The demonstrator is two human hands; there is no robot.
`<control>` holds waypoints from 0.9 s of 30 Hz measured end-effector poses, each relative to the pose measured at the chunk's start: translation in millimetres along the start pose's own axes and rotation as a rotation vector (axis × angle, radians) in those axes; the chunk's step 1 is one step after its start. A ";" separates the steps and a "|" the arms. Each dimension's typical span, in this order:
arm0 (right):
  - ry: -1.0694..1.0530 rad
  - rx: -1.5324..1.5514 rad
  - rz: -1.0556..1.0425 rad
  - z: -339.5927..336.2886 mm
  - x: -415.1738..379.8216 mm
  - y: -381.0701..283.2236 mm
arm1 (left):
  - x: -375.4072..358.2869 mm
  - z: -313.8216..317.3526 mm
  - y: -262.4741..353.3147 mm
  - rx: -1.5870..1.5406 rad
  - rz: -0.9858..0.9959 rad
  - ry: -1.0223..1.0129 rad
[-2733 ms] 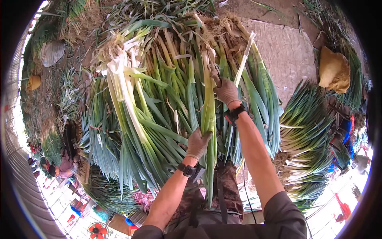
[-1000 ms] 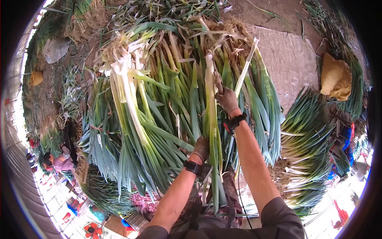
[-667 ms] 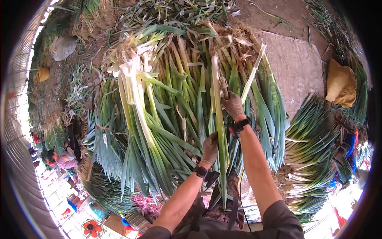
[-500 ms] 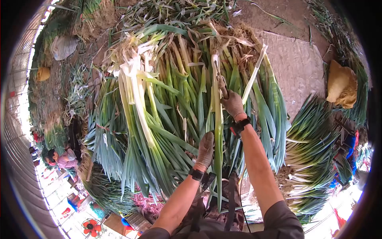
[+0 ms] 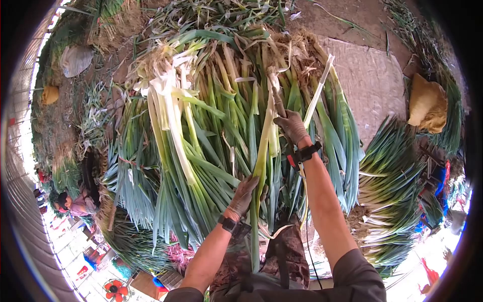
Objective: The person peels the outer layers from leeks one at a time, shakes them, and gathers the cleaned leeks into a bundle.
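My left hand (image 5: pixel 245 194), in a soiled glove, is closed around the green leaves of one leek (image 5: pixel 263 151). This leek lies lengthwise in front of me, its pale end away from me and its leaves hanging toward my lap. My right hand (image 5: pixel 293 127), gloved too, grips a slim tool (image 5: pixel 277 100) with a brownish handle, held along the pale stem; its far end is hard to make out. Beneath both hands spreads a large pile of leeks (image 5: pixel 229 116), roots at the far side. Several peeled white stems (image 5: pixel 173 121) lie on its left part.
More leeks (image 5: pixel 392 186) are heaped at the right, near a tan sack (image 5: pixel 427 103). Leaf scraps (image 5: pixel 216 15) cover the ground beyond the pile. A flat sheet (image 5: pixel 370 80) lies at the upper right. Another person (image 5: pixel 80 204) is at the far left.
My left hand has moved slightly left and closed around the leek's leaves. The leek's lower end has swung left and now tilts. My right hand has shifted slightly with the tool.
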State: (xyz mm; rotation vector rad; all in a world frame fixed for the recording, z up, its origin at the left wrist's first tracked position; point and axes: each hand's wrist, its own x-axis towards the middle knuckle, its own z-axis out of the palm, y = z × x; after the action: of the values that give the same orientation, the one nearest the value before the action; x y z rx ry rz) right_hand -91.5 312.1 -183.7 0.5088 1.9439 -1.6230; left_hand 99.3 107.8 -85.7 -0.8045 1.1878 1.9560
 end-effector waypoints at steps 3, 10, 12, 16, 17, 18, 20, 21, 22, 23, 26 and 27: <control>0.077 0.153 0.077 3.6 -11.9 -2.4 | -3.8 -5.9 -7.6 -0.028 -0.022 -0.039; 0.150 0.019 0.031 10.1 -39.7 -1.5 | -14.3 -5.7 -5.8 -0.020 -0.018 -0.083; 0.079 -0.091 -0.017 10.5 -44.9 -2.6 | -19.9 -6.1 -0.8 0.019 -0.003 -0.061; 0.187 -0.093 -0.136 14.0 -77.7 2.0 | -49.6 -15.5 23.4 0.192 0.059 -0.093; 0.073 -0.254 -0.011 10.9 -93.2 0.5 | -57.7 -22.4 28.8 0.204 0.065 -0.070; 0.016 -0.314 -0.079 10.6 -113.4 -10.0 | -68.0 -29.2 34.1 0.216 0.072 -0.047; 0.031 -0.294 -0.041 12.8 -150.8 -18.2 | -101.3 -38.4 59.6 0.251 0.041 0.003; 0.062 -0.224 -0.030 13.5 -171.1 -19.7 | -114.5 -57.4 60.9 0.287 0.056 0.034; 0.091 -0.151 -0.020 15.6 -191.0 -20.4 | -129.5 -78.2 62.7 0.327 0.073 0.067; 0.101 -0.139 0.002 15.0 -208.9 -20.3 | -145.1 -90.9 72.4 0.284 0.098 0.097; 0.157 -0.101 -0.023 17.5 -250.9 15.7 | -194.2 -122.4 100.3 0.300 0.164 0.342; 0.163 -0.115 0.030 14.1 -263.2 23.7 | -205.4 -135.4 106.1 0.364 0.192 0.348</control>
State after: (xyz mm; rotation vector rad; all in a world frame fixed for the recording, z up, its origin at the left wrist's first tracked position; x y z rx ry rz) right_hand 129.6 318.6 -38.3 0.6381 2.1237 -1.4805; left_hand 148.3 -101.1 74.8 -0.8816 1.8246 1.7088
